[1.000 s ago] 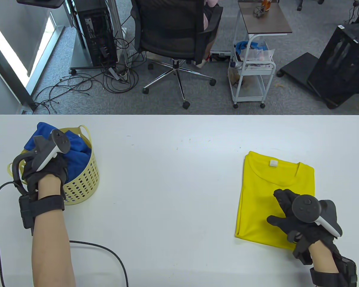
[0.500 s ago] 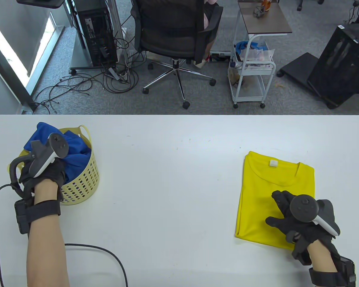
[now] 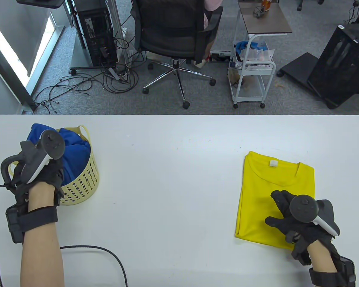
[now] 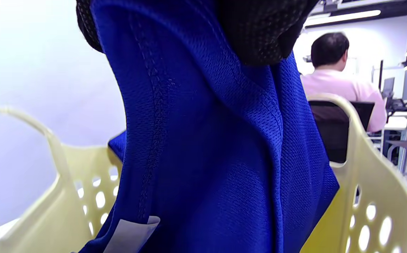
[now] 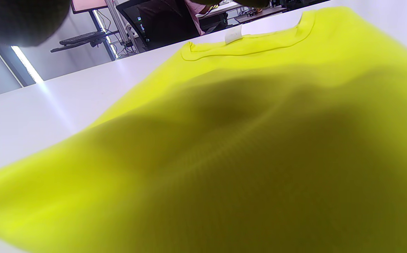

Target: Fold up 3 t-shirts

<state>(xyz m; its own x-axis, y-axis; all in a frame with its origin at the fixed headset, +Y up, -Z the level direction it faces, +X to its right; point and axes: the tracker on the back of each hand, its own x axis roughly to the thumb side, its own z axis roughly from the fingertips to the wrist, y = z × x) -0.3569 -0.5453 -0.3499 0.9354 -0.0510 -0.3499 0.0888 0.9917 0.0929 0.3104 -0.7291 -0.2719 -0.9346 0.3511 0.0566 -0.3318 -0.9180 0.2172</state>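
Blue shirt (image 3: 74, 152) now higher from basket (image 3: 83, 182), left.

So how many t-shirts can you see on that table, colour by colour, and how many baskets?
Yellow t-shirt: 1, folded flat, the right hand resting on it
Blue t-shirt: 1, bunched in the basket, gripped by the left hand
Yellow basket: 1
Total: 3 things; a third t-shirt is not visible.

blue shirt (image 4: 207, 158) gripped, yellow basket (image 4: 365, 182)
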